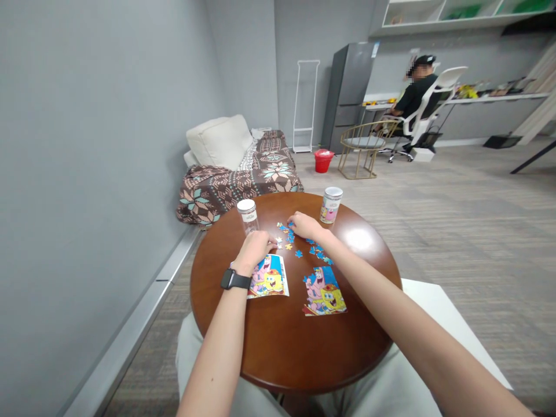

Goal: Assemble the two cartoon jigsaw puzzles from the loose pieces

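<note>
On the round brown table (278,347) my left hand (259,246) is closed in a pinch beside the loose pieces, just above a printed cartoon picture (273,279). What its fingertips hold is too small to name. My right hand (303,225) reaches to the far side of the loose puzzle pieces (290,236), fingers together at a blue piece. Whether that piece is gripped is unclear. A partly joined puzzle (325,294) with a ragged left edge lies right of the picture. More blue pieces (320,253) lie under and beside my right forearm.
A clear jar with a white lid (248,216) stands behind my left hand. A printed can (330,205) stands beyond my right wrist. Past the table are a covered sofa (260,165), a red bucket (322,161), a wire chair (362,143) and a seated person (419,92).
</note>
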The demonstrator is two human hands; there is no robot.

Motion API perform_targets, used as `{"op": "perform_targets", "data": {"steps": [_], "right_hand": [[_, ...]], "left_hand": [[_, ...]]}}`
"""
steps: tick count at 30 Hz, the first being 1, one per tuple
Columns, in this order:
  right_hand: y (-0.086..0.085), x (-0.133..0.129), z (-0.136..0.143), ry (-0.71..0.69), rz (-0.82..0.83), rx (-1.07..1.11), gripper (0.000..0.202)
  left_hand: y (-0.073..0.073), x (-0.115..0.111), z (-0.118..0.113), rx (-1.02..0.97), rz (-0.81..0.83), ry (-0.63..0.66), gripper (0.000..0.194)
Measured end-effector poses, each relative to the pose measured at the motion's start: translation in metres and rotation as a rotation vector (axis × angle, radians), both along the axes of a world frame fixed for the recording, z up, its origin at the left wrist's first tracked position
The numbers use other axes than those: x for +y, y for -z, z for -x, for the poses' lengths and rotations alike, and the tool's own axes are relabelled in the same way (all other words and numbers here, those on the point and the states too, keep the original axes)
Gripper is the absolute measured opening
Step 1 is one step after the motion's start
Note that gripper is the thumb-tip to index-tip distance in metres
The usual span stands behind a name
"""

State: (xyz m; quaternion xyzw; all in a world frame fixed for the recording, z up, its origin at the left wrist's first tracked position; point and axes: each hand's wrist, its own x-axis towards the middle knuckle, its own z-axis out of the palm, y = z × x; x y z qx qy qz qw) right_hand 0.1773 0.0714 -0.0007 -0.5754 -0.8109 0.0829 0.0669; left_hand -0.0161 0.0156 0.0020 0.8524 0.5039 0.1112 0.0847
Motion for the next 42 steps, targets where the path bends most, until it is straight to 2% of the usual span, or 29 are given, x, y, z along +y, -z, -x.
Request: {"op": "perform_targets", "data": {"steps": [5,9,14,23,25,30,35,37,39,42], "right_hand": [[-0.008,0.02,-0.007,-0.02,0.114,-0.026,0.017],[-0.01,0.026,-0.012,-0.03,0.161,-0.019,0.019],[-0.01,0.019,-0.016,-0.049,0.174,0.011,0.015],[-0.009,0.001,-0.024,0.004,0.089,0.014,0.027],[-0.009,0.003,-0.026,0.002,0.097,0.012,0.024],[-0.01,0.004,-0.028,-0.104,0.169,0.056,0.009],[-0.007,-0.005,-0.03,-0.113,0.137,0.166,0.012],[-0.004,-0.011,-0.03,-0.107,0.102,0.274,0.012],[-0.001,-0.019,-0.031,-0.107,0.116,0.45,0.013],[0.003,-0.032,-0.03,-0.179,0.279,0.733,0.014]], "left_hand": [[0.003,0.001,0.002,-0.038,0.008,-0.013,0.018],[0.002,0.0,0.002,-0.046,0.03,-0.019,0.019],[0.001,-0.001,0.002,-0.049,0.023,-0.015,0.02],[0.005,0.003,0.003,-0.034,0.009,0.003,0.019],[0.006,0.004,0.003,-0.038,0.003,0.009,0.019],[0.006,0.004,0.003,-0.037,0.02,-0.007,0.018],[0.006,0.005,0.003,-0.036,0.014,-0.014,0.019],[0.003,0.003,0.001,-0.063,0.017,-0.018,0.019],[0.0,0.0,-0.003,-0.146,0.022,-0.024,0.019],[-0.005,-0.004,-0.012,-0.412,0.094,-0.028,0.024]]}}
